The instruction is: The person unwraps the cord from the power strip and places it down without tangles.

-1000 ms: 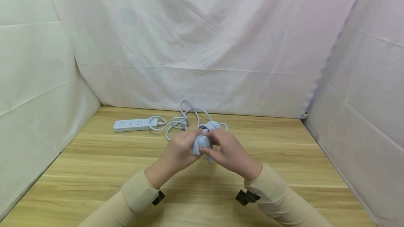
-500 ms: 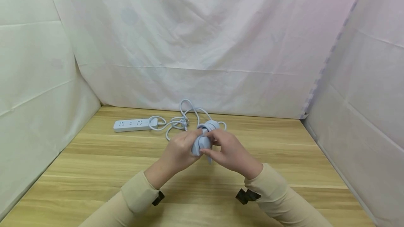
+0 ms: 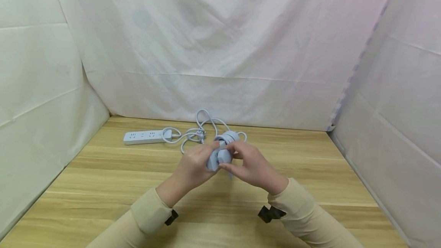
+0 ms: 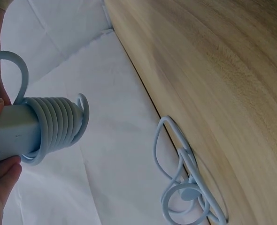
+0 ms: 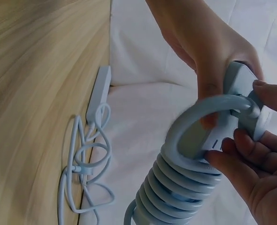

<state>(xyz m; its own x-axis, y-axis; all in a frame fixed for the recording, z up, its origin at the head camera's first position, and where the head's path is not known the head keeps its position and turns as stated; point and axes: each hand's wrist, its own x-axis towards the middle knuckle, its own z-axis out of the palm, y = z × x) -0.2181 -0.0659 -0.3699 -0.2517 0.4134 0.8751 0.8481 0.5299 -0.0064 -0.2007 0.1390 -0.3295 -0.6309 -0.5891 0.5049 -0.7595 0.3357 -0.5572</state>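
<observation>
In the head view, my left hand [image 3: 195, 164] grips a pale blue power strip [image 3: 212, 161] above the middle of the table. Its cord is wound in tight turns round the far end, a coil [image 4: 56, 122] that stands out in the left wrist view. My right hand [image 3: 250, 164] pinches the strip's plug [image 3: 224, 156] between thumb and fingers, right at the socket face. Seen from the right wrist, a loose loop of cord [image 5: 195, 112] arches from the coil to the plug [image 5: 252, 123]. Fingers hide part of the strip.
A second power strip [image 3: 142, 137] lies at the back left of the wooden table [image 3: 103, 186]. Its loose, tangled cord [image 3: 200, 111] spreads behind my hands. White cloth [image 3: 220, 49] hangs at the back and both sides.
The gap between the plug and the strip's face looks slightly wider. The held strip has shifted a little to the left, and both hands keep their holds.
</observation>
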